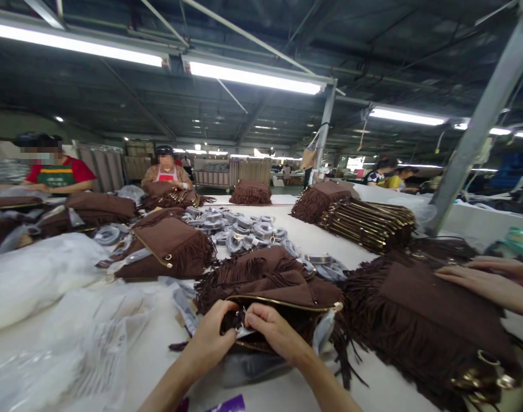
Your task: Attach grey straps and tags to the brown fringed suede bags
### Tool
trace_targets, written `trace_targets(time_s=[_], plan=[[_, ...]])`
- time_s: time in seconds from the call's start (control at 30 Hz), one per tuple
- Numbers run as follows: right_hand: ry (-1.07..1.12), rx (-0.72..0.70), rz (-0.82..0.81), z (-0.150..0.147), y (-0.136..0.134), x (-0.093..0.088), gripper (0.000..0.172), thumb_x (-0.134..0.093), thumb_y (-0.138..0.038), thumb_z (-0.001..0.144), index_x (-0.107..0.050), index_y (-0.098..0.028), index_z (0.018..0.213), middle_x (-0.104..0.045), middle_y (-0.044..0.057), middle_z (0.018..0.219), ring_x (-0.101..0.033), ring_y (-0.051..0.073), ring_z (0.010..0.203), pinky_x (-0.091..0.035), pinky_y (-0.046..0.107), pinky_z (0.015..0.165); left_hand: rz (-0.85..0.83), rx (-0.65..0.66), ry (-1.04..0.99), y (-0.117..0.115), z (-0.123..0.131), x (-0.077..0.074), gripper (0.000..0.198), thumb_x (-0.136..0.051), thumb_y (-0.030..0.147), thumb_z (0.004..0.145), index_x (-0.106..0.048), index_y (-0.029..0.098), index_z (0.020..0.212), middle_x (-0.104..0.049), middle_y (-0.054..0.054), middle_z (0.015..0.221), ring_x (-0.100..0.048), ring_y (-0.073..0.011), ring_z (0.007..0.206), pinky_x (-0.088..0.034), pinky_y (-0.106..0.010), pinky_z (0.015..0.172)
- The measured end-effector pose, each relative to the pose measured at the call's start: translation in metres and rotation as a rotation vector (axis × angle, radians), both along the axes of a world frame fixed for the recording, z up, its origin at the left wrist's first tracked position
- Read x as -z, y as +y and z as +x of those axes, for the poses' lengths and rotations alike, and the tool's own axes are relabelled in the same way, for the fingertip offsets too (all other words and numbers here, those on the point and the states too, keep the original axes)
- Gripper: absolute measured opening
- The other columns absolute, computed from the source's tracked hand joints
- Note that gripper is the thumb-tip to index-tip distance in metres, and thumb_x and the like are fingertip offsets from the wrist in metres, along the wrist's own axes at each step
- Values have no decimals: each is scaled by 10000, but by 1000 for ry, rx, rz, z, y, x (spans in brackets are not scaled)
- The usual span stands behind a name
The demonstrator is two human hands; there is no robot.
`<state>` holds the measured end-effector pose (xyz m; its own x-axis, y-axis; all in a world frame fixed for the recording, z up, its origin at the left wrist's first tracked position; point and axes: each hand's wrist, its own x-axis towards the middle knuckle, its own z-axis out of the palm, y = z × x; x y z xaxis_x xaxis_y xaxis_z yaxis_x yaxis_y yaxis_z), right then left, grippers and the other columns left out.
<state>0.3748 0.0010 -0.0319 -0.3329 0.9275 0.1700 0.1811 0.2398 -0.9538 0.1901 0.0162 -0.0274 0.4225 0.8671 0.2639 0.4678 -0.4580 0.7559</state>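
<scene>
A brown fringed bag with a gold zipper lies open on the white table in front of me. My left hand and my right hand are both closed at the bag's mouth. Between their fingers they pinch a small silvery piece that I cannot make out clearly. Grey wrapping sticks out from under the bag.
More brown fringed bags lie around: a large one at the right with another person's hands on it, one at the left, stacks further back. Coiled straps in plastic fill the table's middle. Clear plastic bags lie left. Two workers sit across.
</scene>
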Motion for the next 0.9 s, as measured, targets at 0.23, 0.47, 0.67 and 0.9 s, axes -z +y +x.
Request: trace_targets(time_s=[0.23, 0.47, 0.67, 0.9], plan=[[-376, 129, 235, 6, -6, 4, 222, -464, -190, 864, -562, -172, 667, -524, -33, 639, -480, 129, 644, -307, 235, 598, -124, -75, 25, 8, 5, 15, 516, -440, 30, 562, -554, 158, 1049, -616, -60, 1074, -555, -206, 1059, -416, -316, 933], [-338, 289, 333, 7, -10, 0, 242, -466, -248, 916, -591, -187, 718, -576, 6, 736, -532, 161, 723, -380, 248, 663, -72, -76, 3, 5, 8, 13, 278, -507, 220, 733, -540, 183, 1007, -595, -52, 1030, -536, -226, 1045, -402, -343, 943], [-601, 323, 306, -4, -22, -3, 257, -466, -201, 918, -579, -205, 687, -614, 3, 664, -547, 148, 621, -305, 247, 580, -139, -73, -46, 6, 6, 11, 251, -475, 279, 784, -537, 177, 1005, -605, -64, 1050, -536, -223, 1059, -393, -335, 950], [-639, 343, 256, -18, -16, -4, 246, -471, -174, 876, -568, -194, 651, -643, 23, 649, -575, 152, 620, -284, 249, 561, -88, -68, -64, 8, 6, 20, 227, -471, 241, 785, -544, 188, 993, -609, -54, 1037, -535, -217, 1061, -400, -337, 961]])
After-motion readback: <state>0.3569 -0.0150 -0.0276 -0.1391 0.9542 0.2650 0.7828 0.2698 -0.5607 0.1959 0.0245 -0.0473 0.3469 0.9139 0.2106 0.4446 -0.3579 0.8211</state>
